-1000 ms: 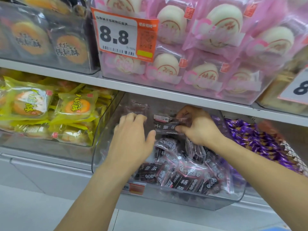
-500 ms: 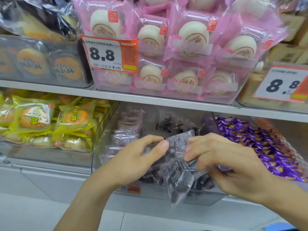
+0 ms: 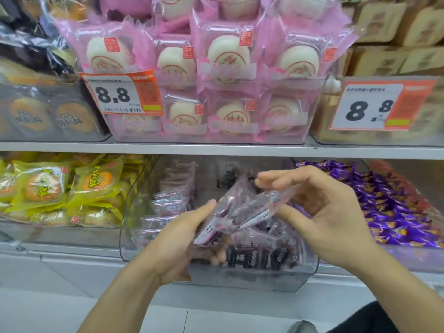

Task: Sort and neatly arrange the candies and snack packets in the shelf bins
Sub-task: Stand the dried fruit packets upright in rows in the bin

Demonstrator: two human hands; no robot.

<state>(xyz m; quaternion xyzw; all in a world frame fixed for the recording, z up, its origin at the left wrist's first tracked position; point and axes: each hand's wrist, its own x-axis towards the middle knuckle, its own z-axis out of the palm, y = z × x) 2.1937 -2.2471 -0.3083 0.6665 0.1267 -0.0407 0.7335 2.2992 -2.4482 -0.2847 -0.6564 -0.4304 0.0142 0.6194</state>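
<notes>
the shelf (image 3: 216,150) runs across the view, its white edge dividing an upper row of bins from a lower row. above it, the pink bin (image 3: 314,131) holds pink packs (image 3: 225,56) of round white cakes stamped in red; the characters are too blurred to read. a price tag (image 3: 122,94) clipped to its front reads 8.8 in black over a barcode, with an orange strip on its right side. a second tag (image 3: 374,106) on the bin to the right also reads 8.8. at upper left sit dark packs (image 3: 48,116) with orange rounds and black writing i cannot make out.

below the shelf, yellow packs (image 3: 60,188) with orange cakes fill the left bin, and purple candies (image 3: 396,207) are heaped on the right. between them stands the clear bin (image 3: 245,280), with dark packets (image 3: 259,255) bearing white characters, one like 杨, piled at its front, and paler ones stacked along its left wall.

both hands hover just in front of this bin. the left hand (image 3: 177,239) is palm up, fingers curled under a clutch of packets (image 3: 230,212), thumb pressing on top; a small "11" shows on one edge. the right hand (image 3: 319,212) arches over from the right, thumb and fingers pinching the clutch's upper right end, index finger extended toward the left.
</notes>
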